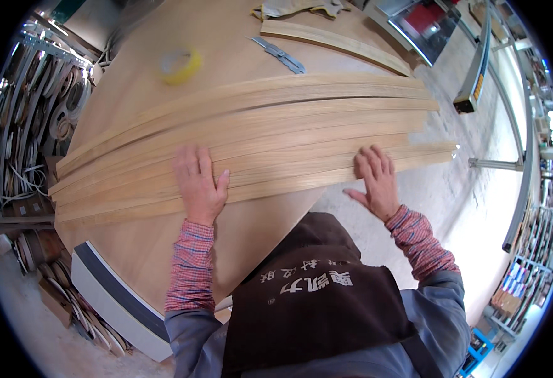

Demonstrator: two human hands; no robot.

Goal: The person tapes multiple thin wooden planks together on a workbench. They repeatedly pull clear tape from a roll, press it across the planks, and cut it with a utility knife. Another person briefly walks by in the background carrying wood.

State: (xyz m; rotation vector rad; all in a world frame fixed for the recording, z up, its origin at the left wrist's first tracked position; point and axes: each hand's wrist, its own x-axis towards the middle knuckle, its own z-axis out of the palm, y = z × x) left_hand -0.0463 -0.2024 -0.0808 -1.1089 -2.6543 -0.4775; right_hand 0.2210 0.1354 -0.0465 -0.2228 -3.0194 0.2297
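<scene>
Long thin wood strips (289,142) lie side by side L to R across the tan tabletop (131,258), in front of the apron (317,302), w/ R ends uneven & sticking out over the grey floor (478,157). Hands are well apart, neither clamped on anything. L hand (201,186) lies palm down on the near strips, L of ctr, fingers straight & pointing far, thumb out to R. R hand (377,181) rests on the near strips twd their R end, fingers slightly bent, thumb spread off the near edge. Far side: yellow tape roll (192,67) (blurry) at L, grey utility knife (281,57) nr ctr, blade end pointing far L, separate wood piece (336,44) behind it, work glove (298,8) beyond that.
</scene>
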